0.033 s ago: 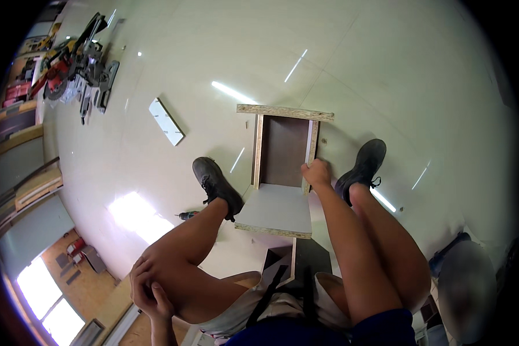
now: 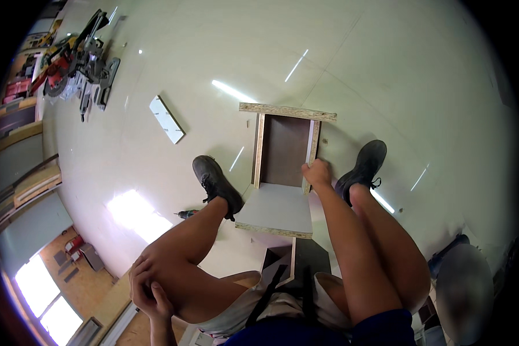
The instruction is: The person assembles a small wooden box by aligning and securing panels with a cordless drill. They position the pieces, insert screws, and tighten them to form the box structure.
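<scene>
A small cabinet carcass of chipboard (image 2: 284, 151) lies on the pale floor between my feet, with a brown back panel and a grey-white panel (image 2: 275, 212) nearest me. My right hand (image 2: 316, 173) grips the top edge of its right side panel. My left hand (image 2: 147, 288) rests cupped over my left knee and holds nothing. Dark shoes stand on either side of the carcass, the left one (image 2: 216, 184) and the right one (image 2: 363, 167). I am seated, bare legs stretched toward the carcass.
A loose white board (image 2: 167, 119) lies on the floor to the left. A mitre saw (image 2: 78, 63) sits at the far upper left. A small power tool (image 2: 185, 214) lies by my left shoe. A grey rounded object (image 2: 464, 282) is at the right.
</scene>
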A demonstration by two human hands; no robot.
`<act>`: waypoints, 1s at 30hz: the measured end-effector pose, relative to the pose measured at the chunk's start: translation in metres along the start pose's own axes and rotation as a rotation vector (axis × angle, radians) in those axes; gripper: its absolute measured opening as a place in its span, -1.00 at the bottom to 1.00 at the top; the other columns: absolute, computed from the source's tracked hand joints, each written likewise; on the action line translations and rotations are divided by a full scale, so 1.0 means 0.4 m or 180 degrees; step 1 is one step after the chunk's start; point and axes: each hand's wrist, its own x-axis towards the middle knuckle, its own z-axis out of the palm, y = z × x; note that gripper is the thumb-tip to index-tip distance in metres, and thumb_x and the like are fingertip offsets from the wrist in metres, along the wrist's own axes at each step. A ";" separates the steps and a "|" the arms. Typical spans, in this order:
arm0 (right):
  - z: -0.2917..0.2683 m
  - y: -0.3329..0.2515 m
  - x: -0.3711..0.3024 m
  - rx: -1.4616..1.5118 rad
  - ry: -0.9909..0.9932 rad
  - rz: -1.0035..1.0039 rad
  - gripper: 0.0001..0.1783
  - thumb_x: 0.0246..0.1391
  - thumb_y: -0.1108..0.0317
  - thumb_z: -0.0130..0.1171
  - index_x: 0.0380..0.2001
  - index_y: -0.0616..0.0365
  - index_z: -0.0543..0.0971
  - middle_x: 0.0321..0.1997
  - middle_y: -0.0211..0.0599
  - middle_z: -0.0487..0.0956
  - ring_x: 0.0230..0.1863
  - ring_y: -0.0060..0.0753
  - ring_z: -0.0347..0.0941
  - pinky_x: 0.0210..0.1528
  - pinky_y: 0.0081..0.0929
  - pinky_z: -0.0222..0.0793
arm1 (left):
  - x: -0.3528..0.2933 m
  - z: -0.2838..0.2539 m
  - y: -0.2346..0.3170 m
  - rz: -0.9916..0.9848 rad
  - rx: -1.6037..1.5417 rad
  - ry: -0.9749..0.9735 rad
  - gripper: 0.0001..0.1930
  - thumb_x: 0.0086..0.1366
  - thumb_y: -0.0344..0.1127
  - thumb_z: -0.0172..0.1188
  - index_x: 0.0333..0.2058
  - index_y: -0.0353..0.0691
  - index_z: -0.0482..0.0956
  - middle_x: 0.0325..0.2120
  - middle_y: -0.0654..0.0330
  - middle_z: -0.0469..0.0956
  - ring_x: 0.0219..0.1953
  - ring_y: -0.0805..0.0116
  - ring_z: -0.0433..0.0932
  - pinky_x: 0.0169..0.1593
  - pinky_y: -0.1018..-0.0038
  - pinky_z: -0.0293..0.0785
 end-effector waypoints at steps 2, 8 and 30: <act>0.007 0.000 -0.002 -0.0044 0.0083 -0.0020 -0.48 -0.03 0.00 0.19 -0.22 0.30 0.60 -0.12 0.17 0.59 -0.08 0.15 0.55 -0.01 -0.08 0.46 | 0.003 -0.001 -0.002 0.0000 -0.0028 -0.0027 -0.67 0.31 -0.19 0.01 -0.34 -0.43 0.48 -0.19 -0.14 0.59 0.05 -0.19 0.49 0.14 0.04 0.35; -0.005 -0.012 -0.008 -0.0056 0.0146 -0.0135 -0.49 -0.05 0.00 0.21 -0.32 0.33 0.63 -0.28 0.20 0.62 -0.22 0.19 0.58 -0.09 -0.05 0.49 | -0.007 -0.012 -0.023 -0.0034 -0.0043 -0.0026 -0.65 0.33 -0.17 0.00 -0.31 -0.44 0.47 -0.17 -0.15 0.57 0.05 -0.19 0.48 0.15 0.05 0.34; -0.045 0.170 -0.159 0.3688 0.0304 0.0958 -0.51 0.18 0.03 -0.01 -0.68 0.17 0.47 -0.70 -0.21 0.46 -0.70 -0.19 0.39 -0.62 -0.17 0.29 | -0.022 0.010 -0.051 0.0117 -0.0720 0.0165 -0.73 0.23 -0.35 0.03 -0.20 -0.46 0.51 -0.18 -0.11 0.58 -0.04 0.05 0.54 0.11 0.23 0.40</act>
